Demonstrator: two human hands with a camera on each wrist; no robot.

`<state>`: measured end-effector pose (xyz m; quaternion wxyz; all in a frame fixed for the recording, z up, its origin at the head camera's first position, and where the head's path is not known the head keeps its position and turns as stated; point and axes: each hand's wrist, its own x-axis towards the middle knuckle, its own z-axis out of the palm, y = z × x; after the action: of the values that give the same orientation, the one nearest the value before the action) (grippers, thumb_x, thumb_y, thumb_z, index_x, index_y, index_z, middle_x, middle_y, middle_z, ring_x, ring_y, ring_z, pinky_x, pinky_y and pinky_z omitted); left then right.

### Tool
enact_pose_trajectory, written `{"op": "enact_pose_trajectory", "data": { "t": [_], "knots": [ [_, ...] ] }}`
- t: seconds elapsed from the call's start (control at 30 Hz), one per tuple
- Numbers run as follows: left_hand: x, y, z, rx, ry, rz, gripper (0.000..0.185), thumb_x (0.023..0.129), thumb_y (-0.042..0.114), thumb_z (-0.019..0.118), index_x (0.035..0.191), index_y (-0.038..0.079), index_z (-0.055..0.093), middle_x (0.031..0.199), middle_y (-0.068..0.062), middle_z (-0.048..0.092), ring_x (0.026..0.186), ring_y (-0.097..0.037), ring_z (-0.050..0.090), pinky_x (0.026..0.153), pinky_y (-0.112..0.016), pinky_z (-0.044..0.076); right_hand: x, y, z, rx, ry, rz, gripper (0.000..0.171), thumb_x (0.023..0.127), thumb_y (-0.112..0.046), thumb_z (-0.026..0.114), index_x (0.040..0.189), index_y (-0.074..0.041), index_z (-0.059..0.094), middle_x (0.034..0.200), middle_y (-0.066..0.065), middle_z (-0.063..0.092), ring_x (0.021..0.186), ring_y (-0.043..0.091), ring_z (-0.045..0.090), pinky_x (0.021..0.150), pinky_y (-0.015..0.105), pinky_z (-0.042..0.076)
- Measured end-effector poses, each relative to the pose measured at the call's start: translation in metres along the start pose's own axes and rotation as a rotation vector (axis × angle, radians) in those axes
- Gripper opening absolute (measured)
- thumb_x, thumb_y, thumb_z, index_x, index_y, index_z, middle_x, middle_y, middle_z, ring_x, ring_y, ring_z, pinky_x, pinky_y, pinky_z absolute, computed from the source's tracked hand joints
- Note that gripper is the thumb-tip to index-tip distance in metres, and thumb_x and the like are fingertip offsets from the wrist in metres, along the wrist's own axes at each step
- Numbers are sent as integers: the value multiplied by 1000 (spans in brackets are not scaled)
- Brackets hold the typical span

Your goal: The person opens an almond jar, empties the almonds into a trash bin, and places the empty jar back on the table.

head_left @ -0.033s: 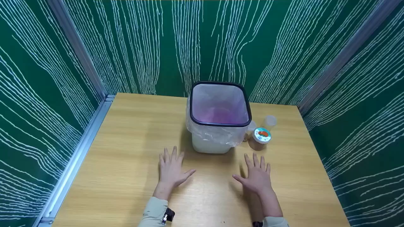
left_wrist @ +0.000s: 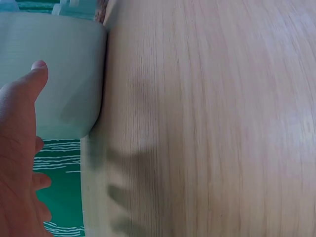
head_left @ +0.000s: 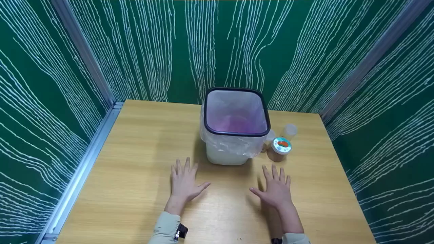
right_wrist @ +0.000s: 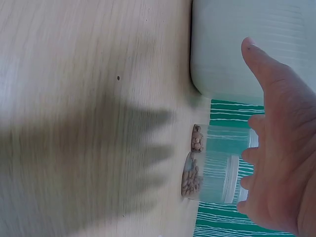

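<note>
Resting flat on the wooden table (head_left: 135,169), the left hand (head_left: 184,183) and the right hand (head_left: 276,189) lie side by side with fingers spread out straight, and neither one holds anything. Just past the fingertips stands a white bin (head_left: 235,127) with a black rim and a clear plastic bag (head_left: 217,142) inside it, close to both hands but not touching them. Beside the bin on the right stand small clear jars with brown bits at the bottom, one jar (head_left: 279,149) with a blue and orange lid and another jar (head_left: 290,130) behind it, and green walls (head_left: 169,44) with white lines stand around the table.
</note>
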<state>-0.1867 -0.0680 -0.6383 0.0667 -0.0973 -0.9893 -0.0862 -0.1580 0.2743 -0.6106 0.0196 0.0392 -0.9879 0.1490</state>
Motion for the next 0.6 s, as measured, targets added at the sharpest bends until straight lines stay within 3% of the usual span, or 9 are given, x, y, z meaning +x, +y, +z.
{"op": "enact_pose_trajectory", "data": {
  "t": [0.33, 0.6],
  "knots": [
    [-3, 0, 2, -6, -6, 2, 94, 75, 81, 50, 148, 22, 43, 156, -17, 26, 140, -51, 4, 108, -66, 11, -1, 4, 0, 14, -32, 16, 112, 71, -86, 49, 153, -12, 30, 156, 26, 16, 140, 53, 7, 104, 72, 6],
    [-7, -3, 5, -52, -3, 15, 92, 77, 78, 53, 148, 21, 42, 154, -18, 30, 138, -53, 14, 107, -66, 15, -2, 3, -5, 63, -7, 16, 109, 74, -84, 49, 152, -10, 31, 154, 27, 23, 139, 52, 13, 104, 71, 11]
  ]
}}
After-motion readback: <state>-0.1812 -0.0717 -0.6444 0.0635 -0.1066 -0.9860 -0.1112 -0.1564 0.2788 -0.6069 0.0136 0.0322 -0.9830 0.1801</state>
